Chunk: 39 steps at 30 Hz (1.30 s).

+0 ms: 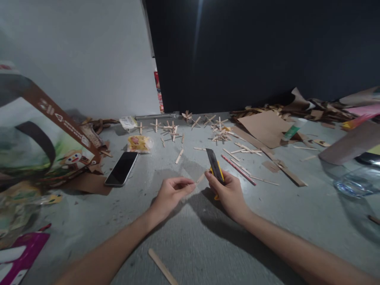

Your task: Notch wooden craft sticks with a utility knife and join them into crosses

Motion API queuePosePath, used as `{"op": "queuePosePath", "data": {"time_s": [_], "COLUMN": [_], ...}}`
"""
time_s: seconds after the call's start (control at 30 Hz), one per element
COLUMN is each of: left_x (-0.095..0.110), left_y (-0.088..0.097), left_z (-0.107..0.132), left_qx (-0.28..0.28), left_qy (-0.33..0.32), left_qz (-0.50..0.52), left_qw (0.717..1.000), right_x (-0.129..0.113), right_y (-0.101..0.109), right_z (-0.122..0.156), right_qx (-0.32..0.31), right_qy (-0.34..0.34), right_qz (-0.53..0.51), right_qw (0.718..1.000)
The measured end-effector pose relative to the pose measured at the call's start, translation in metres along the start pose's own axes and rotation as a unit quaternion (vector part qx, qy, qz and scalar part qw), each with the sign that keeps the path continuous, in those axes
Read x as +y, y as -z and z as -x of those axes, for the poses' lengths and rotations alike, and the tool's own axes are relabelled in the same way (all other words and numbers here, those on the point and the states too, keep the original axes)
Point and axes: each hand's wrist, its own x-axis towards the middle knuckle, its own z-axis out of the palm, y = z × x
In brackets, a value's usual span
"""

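My left hand (175, 194) pinches one end of a short popsicle stick (200, 178) between thumb and fingers. In my right hand (228, 192) is a yellow and black utility knife (216, 166), its dark end pointing up and away from me. The stick's other end meets the fingertips of my right hand. A whole popsicle stick (162, 266) lies on the table close to me. Beyond my hands lie a loose stick (179, 156) and a red patterned pencil (238, 170).
A phone (122, 169) and a yellow packet (139, 144) lie to the left, by a large printed bag (59, 138). Crossed sticks (172, 130) are spread along the back. Cardboard (263, 126), a green-and-white tube (295, 129) and a clear plastic cup (356, 183) are at right.
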Motion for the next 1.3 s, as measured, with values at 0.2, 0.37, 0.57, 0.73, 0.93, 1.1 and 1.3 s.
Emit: {"op": "queuePosePath", "data": {"time_s": [0.2,0.37,0.57,0.73,0.93,1.1,1.3], "left_x": [-0.0006,0.004,0.0038,-0.0009,0.0,0.0047,-0.0025], "left_y": [-0.002,-0.0051,-0.0058,-0.0045,-0.006,-0.0076,-0.0028], "left_z": [0.0032,0.0081,0.0083,0.0038,0.0049,0.0099,0.0018], "left_qx": [0.004,-0.03,-0.03,0.0,-0.019,-0.065,0.056], "left_qy": [0.007,0.004,0.012,0.009,0.014,0.0,0.008], "left_qz": [0.008,0.013,0.024,0.046,0.043,0.015,0.051], "left_qw": [1.0,0.999,0.999,0.999,0.999,0.998,0.997], "right_x": [-0.0031,-0.0046,-0.0065,-0.008,-0.0076,-0.0067,-0.0029], "right_y": [-0.0009,-0.0015,-0.0013,-0.0021,-0.0032,-0.0028,-0.0005], "right_z": [0.0018,0.0031,0.0053,0.0057,0.0057,0.0052,0.0035], "right_qx": [-0.01,-0.005,-0.007,-0.008,-0.003,-0.003,-0.012], "right_qy": [-0.022,-0.012,-0.018,-0.026,-0.031,-0.026,0.0], "right_qz": [-0.031,-0.017,-0.02,-0.033,-0.041,-0.024,-0.002], "right_qw": [0.999,1.0,1.0,0.999,0.999,0.999,1.0]}}
